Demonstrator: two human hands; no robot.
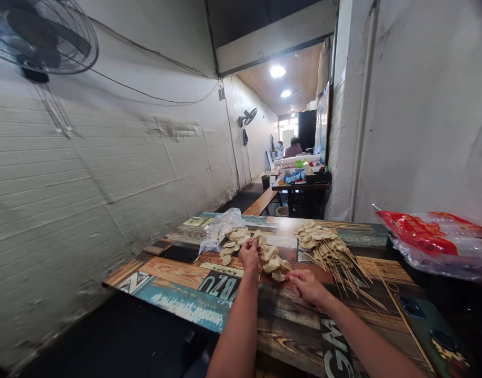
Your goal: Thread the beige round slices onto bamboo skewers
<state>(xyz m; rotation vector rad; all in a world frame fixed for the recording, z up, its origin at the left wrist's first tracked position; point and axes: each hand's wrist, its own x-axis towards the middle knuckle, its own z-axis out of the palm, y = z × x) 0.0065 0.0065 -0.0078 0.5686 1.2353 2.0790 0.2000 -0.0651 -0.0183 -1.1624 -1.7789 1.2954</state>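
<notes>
My left hand [249, 256] is closed in a pinch on a pale round food slice at the edge of a loose heap of slices [269, 257] on the patterned wooden table [178, 278]. My right hand [307, 286] lies just right of that heap, fingers curled around a thin bamboo skewer whose tip points toward the slices. To the right lies a pile of finished skewers [323, 242] threaded with the same slices, sticks fanning toward me.
A clear plastic bag [221, 227] lies behind the heap. A red and clear plastic pack [437, 236] rests at the right, a phone [433, 331] near the front right. A wall runs along the left with a fan [44, 37]. A person sits far back at another table [301, 185].
</notes>
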